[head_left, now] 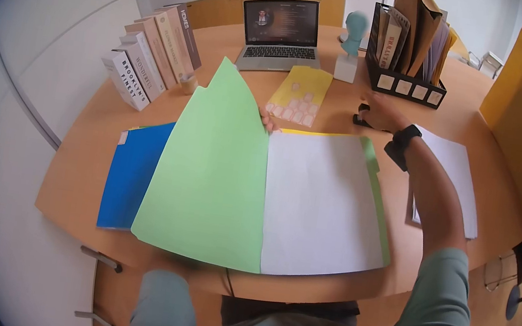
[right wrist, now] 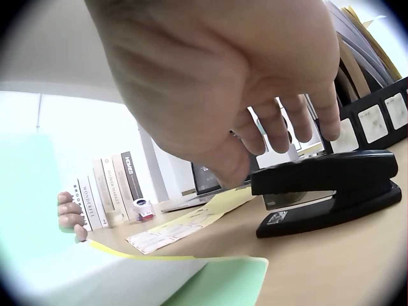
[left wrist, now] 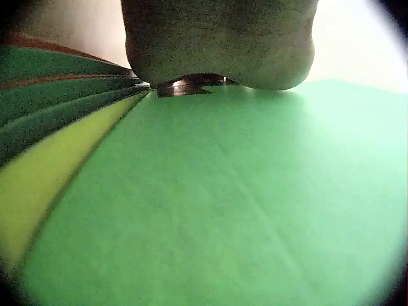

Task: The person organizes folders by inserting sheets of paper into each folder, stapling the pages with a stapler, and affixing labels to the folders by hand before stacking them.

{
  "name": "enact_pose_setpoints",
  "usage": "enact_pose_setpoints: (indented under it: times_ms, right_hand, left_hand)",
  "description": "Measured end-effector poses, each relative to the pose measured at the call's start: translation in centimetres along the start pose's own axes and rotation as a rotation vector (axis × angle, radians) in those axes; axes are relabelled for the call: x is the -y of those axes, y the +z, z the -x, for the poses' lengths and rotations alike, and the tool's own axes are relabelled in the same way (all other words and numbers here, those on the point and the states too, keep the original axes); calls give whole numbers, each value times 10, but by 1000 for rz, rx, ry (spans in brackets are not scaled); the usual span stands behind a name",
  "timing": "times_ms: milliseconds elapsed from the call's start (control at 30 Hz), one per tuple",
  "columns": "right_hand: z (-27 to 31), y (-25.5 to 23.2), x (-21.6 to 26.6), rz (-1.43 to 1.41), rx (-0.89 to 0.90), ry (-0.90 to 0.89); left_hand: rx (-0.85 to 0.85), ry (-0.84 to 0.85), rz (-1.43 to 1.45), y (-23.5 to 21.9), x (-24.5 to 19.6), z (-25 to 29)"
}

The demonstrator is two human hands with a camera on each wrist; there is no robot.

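Note:
A green folder (head_left: 205, 175) lies spread at the table's front, its left cover raised. My left hand (head_left: 269, 122) grips that cover by its edge, fingertips showing past it; the rest of the hand is hidden behind. White paper (head_left: 328, 207) lies on the folder's right side, a strip of yellow along its top. To the upper right, my right hand (right wrist: 223, 76) hangs just over a black stapler (right wrist: 331, 185), fingers loosely extended and thumb close to one end. The stapler stands on the table. A blue folder (head_left: 130, 177) lies partly under the green cover.
Beyond the folder lies a yellow sheet (head_left: 306, 85) with pale labels. Behind stand a laptop (head_left: 280, 34), a teal figure (head_left: 355, 32) and a black file holder (head_left: 407, 89). Books (head_left: 149, 55) stand at left. White papers (head_left: 452, 171) lie under my right forearm.

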State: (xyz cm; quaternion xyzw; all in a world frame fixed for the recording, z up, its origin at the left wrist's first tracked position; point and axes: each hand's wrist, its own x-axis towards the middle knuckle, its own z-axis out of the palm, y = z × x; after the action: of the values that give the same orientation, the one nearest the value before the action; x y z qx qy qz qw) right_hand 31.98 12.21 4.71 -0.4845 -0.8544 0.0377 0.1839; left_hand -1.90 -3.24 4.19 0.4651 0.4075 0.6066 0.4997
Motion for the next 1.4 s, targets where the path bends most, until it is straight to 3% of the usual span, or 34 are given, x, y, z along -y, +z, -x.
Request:
enact_pose_setpoints:
  times_ms: [133,233,433,733,1067,1167,1267,1400]
  right_hand:
    - [-4,5,-3,66,78,0]
    - [-2,11,-2,25,9,32]
    - [4,-12,80,-133,-67,-226]
    - [-4,9,137,-89,153,-327]
    - [15,-14,151,-101,357,-318]
    - [14,8,138,-117,238,-344]
    - [7,9,128,-100,215,-414]
    - [15,4,131,-75,248,-366]
  left_hand:
    - [2,7,4,1,1,-1]
    - [3,13,7,1,2,-1]
    - [12,5,12,5,4,-1]
    - [19,-2,19,5,4,2]
    - [24,-7,37,7,4,0]
    - [26,-4,33,8,3,1]
    - [28,-2,35,8,1,2]
    - [24,-4,32,8,5,1]
